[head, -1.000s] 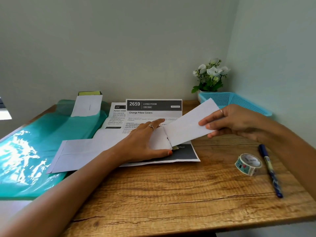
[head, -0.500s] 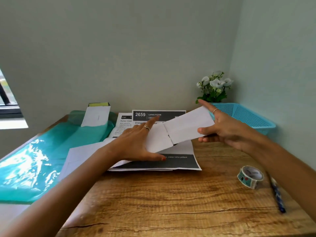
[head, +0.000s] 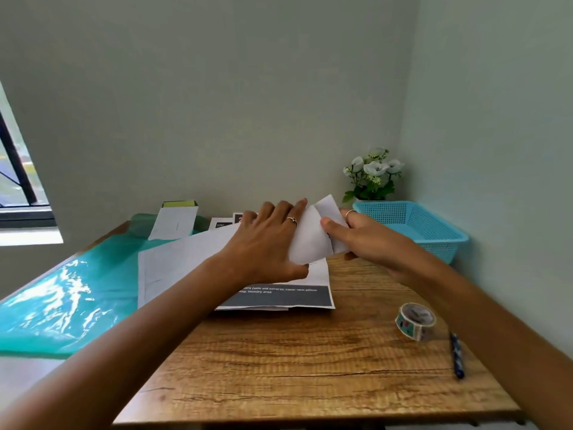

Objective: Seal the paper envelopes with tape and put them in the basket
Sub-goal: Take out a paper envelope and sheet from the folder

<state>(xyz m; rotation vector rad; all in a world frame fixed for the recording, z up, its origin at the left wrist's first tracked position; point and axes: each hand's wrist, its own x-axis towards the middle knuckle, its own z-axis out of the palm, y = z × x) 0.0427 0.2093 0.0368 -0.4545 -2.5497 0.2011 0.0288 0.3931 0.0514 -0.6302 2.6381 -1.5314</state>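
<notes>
white envelope (head: 310, 240), blue basket (head: 434, 225), patterned tape (head: 415, 321)

soft daylight comes in from the window (head: 21, 169), far left of the fingers. it throws white glare across the shiny teal plastic sheet (head: 71, 293), left of the fingers. shadows under both forearms on the wooden table (head: 310, 352) are faint. the pen (head: 457, 355) is slightly blurred; wide-angle bending stretches the arms at the lower edges.
</notes>
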